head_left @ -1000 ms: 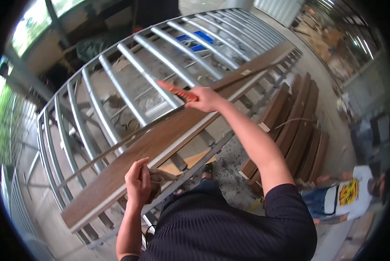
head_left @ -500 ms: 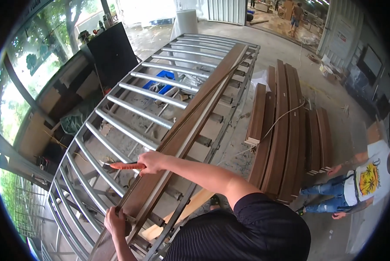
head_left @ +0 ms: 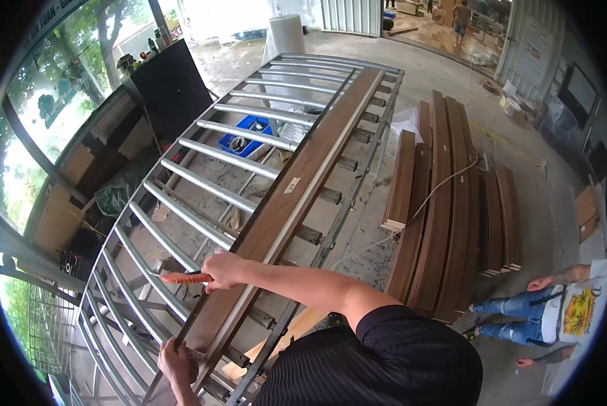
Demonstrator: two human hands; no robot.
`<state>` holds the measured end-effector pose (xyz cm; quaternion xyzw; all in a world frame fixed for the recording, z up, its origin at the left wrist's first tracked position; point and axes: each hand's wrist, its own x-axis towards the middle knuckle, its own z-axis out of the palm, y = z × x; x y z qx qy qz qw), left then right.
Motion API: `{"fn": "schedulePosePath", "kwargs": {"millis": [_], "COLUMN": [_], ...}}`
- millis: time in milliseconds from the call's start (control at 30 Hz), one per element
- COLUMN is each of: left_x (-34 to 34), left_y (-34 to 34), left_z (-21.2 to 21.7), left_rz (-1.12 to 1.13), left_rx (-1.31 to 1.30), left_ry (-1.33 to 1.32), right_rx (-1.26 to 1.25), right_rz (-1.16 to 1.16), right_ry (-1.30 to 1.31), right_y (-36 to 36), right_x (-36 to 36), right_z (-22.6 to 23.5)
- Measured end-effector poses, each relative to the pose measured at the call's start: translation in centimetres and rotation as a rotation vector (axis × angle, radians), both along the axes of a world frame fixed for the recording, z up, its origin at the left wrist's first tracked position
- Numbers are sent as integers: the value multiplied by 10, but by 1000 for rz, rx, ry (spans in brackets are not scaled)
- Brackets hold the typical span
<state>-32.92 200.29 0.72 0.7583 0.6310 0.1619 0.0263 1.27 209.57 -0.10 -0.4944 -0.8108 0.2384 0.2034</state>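
A long brown plank (head_left: 266, 227) lies lengthwise on a metal frame with many silver crossbars (head_left: 202, 225). My right hand (head_left: 223, 271) is closed around an orange-handled tool (head_left: 185, 278) above the plank; its short tip points left, and it looks like a utility knife. At the plank's near end, my left hand (head_left: 175, 365) has its fingers curled at the left edge. Whatever they grip is hidden. A thin dark strip (head_left: 303, 140) runs along the plank's left edge. A small pale label (head_left: 292, 185) is on its top face.
Stacked brown planks (head_left: 440, 203) lie on the floor to the right, with a pale cord (head_left: 445, 177) across them. A blue crate (head_left: 248, 135) stands beneath the frame. Another person (head_left: 553, 308) is at the right. A black cabinet (head_left: 171, 88) stands at the back left.
The dark strip that slanted across the plank now lies along its left edge, uncovering the label. My right hand has come slightly nearer and left with the tool. The person at the right has shifted.
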Motion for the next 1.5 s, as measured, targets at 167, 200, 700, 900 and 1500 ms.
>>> {"fn": "schedulePosePath", "kwargs": {"millis": [167, 200, 700, 900, 1500], "left_x": [-5, -6, -25, -10, -7], "left_y": [-4, -4, 2, -8, -21], "left_z": [0, 0, 54, 89, 19], "left_rz": [39, 31, 34, 34, -144], "left_rx": [-32, -42, -66, -74, -215], "left_ry": [40, 71, 185, 167, 124], "right_rx": [-2, 3, 228, 323, 705], "right_rz": [35, 56, -494, -665, -863], "right_ry": [49, 98, 210, 411, 475], "right_y": [8, 9, 1, 17, 18], "right_x": [-1, -1, 41, 75, 95], "right_z": [-18, -23, -24, -33, -1]}}
